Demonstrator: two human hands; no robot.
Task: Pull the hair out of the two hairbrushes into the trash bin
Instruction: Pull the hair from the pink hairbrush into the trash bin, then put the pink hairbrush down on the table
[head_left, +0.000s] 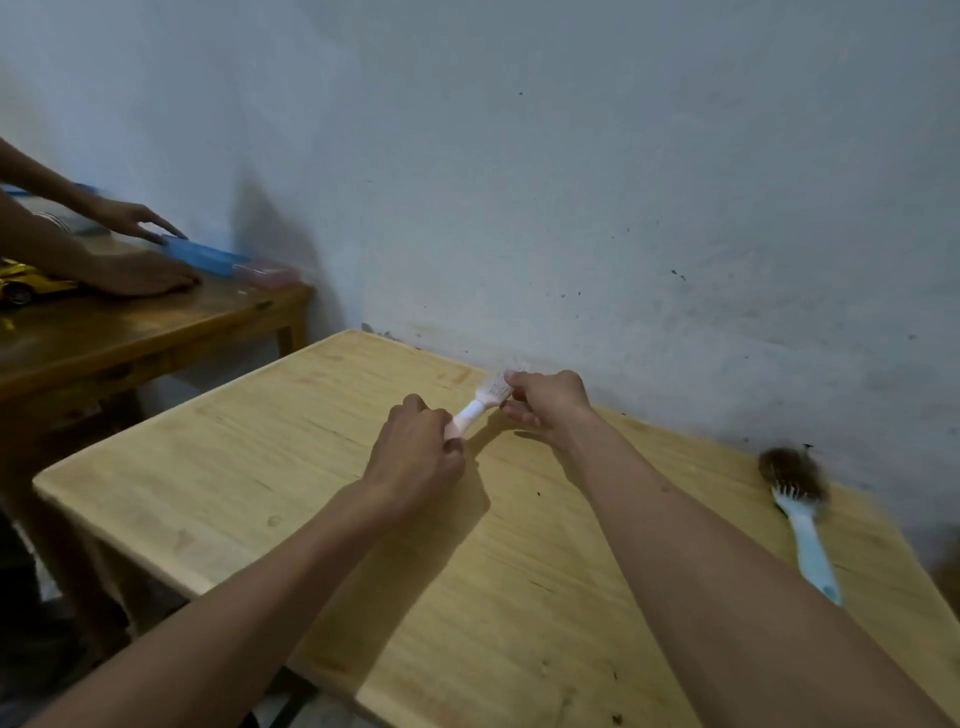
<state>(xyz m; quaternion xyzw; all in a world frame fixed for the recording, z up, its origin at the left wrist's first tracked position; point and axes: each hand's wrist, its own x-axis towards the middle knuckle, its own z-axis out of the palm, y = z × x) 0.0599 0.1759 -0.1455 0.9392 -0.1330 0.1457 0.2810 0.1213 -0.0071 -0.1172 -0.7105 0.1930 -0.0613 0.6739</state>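
- A pale wooden table (208, 467) stands against a scuffed white wall
- Left hand (415, 457) is closed round the handle of the pink hairbrush (480, 405), likely steadying it
- Right hand (545, 400) pinches at the bristles, apparently plucking hair
- The blue hairbrush (800, 514), matted with brown hair, lies far right
- No trash bin is in view

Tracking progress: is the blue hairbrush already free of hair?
No, the blue hairbrush lies on the table with a brown clump of hair on its bristles.

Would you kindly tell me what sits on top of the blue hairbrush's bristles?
A brown hair clump covers the blue hairbrush head; few white bristles show, the rest hidden.
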